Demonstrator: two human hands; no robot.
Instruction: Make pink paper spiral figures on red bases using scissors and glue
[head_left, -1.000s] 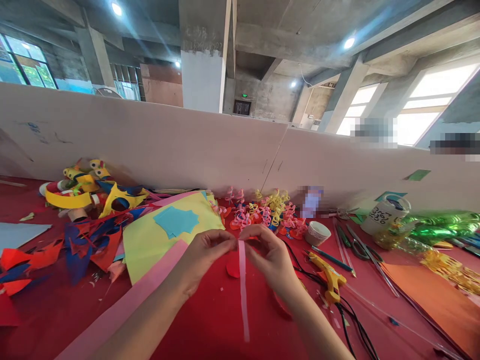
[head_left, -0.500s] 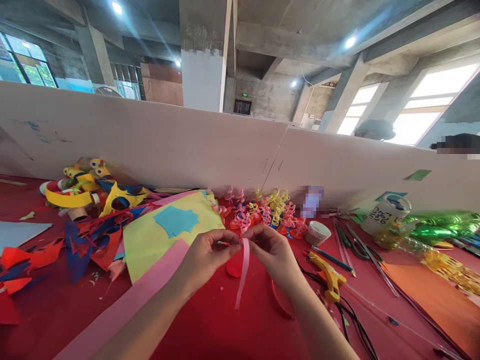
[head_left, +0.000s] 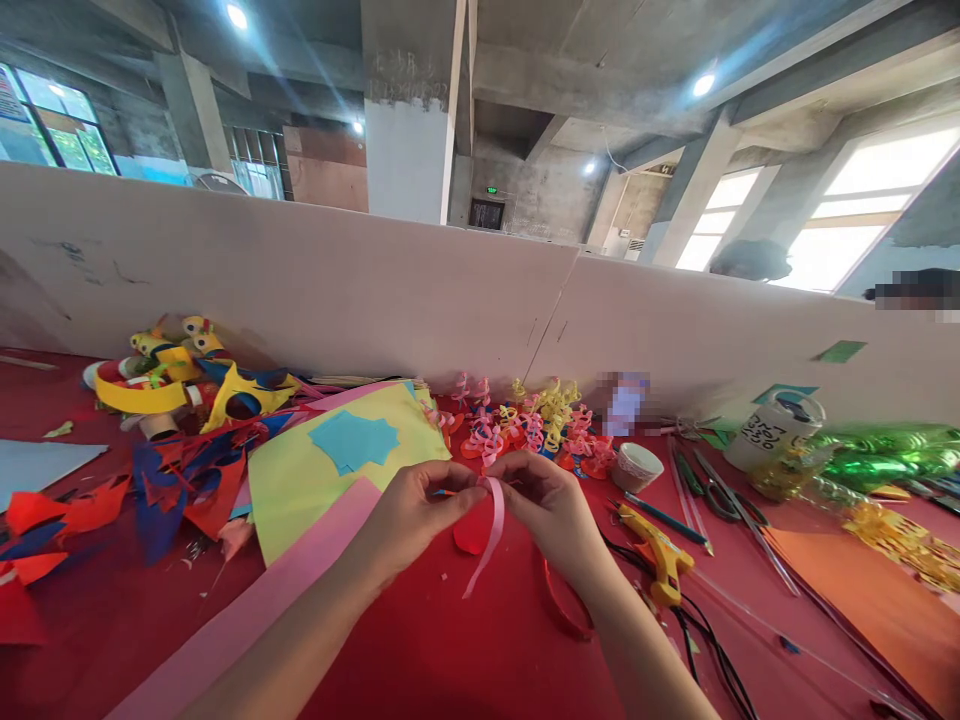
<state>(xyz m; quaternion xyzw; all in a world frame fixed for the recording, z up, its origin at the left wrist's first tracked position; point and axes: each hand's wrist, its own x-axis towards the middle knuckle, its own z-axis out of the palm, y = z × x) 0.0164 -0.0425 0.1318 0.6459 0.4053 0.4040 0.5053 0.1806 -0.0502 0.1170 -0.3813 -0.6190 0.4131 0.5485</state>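
Note:
Between the fingertips of my left hand (head_left: 431, 505) and my right hand (head_left: 544, 500) is a narrow pink paper strip (head_left: 491, 540). Both hands are closed in a pinch on its upper end, and its loose tail hangs down, curving to the left. A red round piece (head_left: 471, 532) lies behind the strip, partly hidden by my left hand. Just beyond my fingers stand several curled pink and yellow paper decorations (head_left: 553, 418) on red and blue bases. A red curved band (head_left: 564, 600) rests by my right forearm.
Right of my hands lie a yellow glue gun (head_left: 658, 552) with a black cable, a pencil (head_left: 671, 522), scissors (head_left: 724, 492) and a paper cup (head_left: 637, 466). Yellow foam sheets (head_left: 289, 490) and coloured scraps (head_left: 187, 480) cover the left. A white partition (head_left: 420, 290) borders the table.
The strip's hanging tail has swung slightly left and now curves more. Both hands keep nearly the same pinch and position.

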